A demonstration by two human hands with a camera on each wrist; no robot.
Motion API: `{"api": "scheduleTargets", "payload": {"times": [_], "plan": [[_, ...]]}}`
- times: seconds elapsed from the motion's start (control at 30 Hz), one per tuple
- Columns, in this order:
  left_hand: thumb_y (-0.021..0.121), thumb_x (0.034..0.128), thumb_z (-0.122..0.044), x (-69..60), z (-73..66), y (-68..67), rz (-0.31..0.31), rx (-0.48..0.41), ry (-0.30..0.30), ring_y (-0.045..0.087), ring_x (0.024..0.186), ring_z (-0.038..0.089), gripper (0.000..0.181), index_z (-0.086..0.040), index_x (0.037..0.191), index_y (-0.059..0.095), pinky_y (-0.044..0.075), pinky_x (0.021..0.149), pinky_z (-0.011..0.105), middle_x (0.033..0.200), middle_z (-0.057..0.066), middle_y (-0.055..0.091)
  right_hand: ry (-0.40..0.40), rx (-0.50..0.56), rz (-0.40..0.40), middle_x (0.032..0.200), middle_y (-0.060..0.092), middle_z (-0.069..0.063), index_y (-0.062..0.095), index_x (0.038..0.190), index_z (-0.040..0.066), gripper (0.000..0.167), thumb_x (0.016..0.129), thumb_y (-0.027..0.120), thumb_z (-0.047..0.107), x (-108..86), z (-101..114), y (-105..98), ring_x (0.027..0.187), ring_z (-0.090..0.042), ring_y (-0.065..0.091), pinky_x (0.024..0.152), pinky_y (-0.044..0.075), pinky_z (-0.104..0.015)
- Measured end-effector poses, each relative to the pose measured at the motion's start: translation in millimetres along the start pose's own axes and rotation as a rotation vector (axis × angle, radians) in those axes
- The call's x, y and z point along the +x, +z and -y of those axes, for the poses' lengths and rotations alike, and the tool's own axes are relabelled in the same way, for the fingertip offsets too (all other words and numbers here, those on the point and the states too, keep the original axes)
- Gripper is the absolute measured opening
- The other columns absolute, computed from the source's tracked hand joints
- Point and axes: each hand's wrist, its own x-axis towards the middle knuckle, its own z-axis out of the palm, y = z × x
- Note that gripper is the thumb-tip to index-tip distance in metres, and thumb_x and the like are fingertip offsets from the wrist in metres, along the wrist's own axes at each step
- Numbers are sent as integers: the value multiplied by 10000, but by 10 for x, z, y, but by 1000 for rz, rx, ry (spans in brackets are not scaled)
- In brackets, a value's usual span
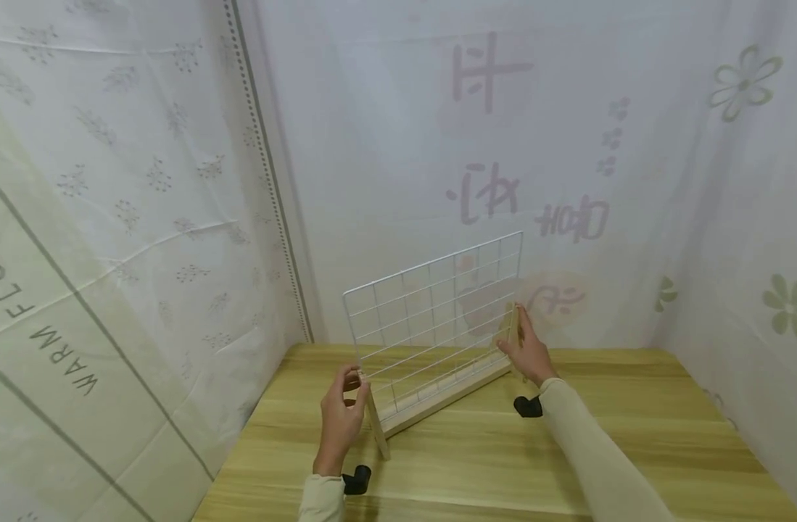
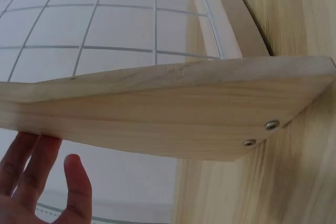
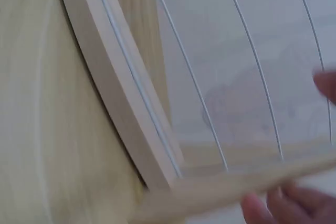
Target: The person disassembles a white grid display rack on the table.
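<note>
A white wire grid rack (image 1: 431, 312) in a wooden base with two side panels stands slantwise on the table. At its left end my left hand (image 1: 342, 413) pinches the top of the left side panel (image 2: 157, 114), whose outer face shows two screws in the left wrist view. Some fingers (image 2: 39, 169) meet the panel's edge there. My right hand (image 1: 531, 351) grips the right side panel (image 3: 231, 190), with the thumb on its inner side and the fingers on the outer. The wooden base bar (image 1: 450, 399) runs between the panels. The right wrist view is slightly blurred.
The rack is on a wood-grain table (image 1: 463, 464). Two black fittings, one black fitting (image 1: 357, 480) by the left wrist and another black fitting (image 1: 527, 407) by the right, appear beside my sleeves. Printed curtains (image 1: 176, 167) hang on the left, back and right.
</note>
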Motion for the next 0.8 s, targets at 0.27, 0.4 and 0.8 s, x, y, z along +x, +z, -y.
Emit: {"api": "scheduleTargets", "payload": {"times": [0.27, 0.4, 0.8], "plan": [[662, 977, -157, -34, 15, 6, -11, -17, 16, 660, 1047, 292, 358, -125, 1332, 627, 521, 708, 224, 1138, 110, 687, -11, 114, -240, 1422, 522, -261, 417, 1483, -4, 634, 961, 665, 259, -194, 158, 562, 1282, -436, 547, 993, 499, -567], [670, 969, -143, -32, -6, 29, -26, -38, 14, 660, 1052, 293, 364, -155, 1331, 638, 517, 683, 220, 1131, 105, 684, -51, 113, -300, 1433, 510, -243, 457, 1454, 6, 650, 922, 720, 270, -193, 282, 756, 1281, -440, 533, 962, 505, -569], [659, 982, -178, -27, 3, 32, -21, -13, -7, 640, 1073, 236, 373, -206, 1353, 631, 539, 698, 238, 1185, 108, 676, 60, 187, -357, 1403, 557, -248, 452, 1440, -12, 708, 890, 762, 308, -71, 534, 1024, 1281, -435, 529, 1032, 452, -583]]}}
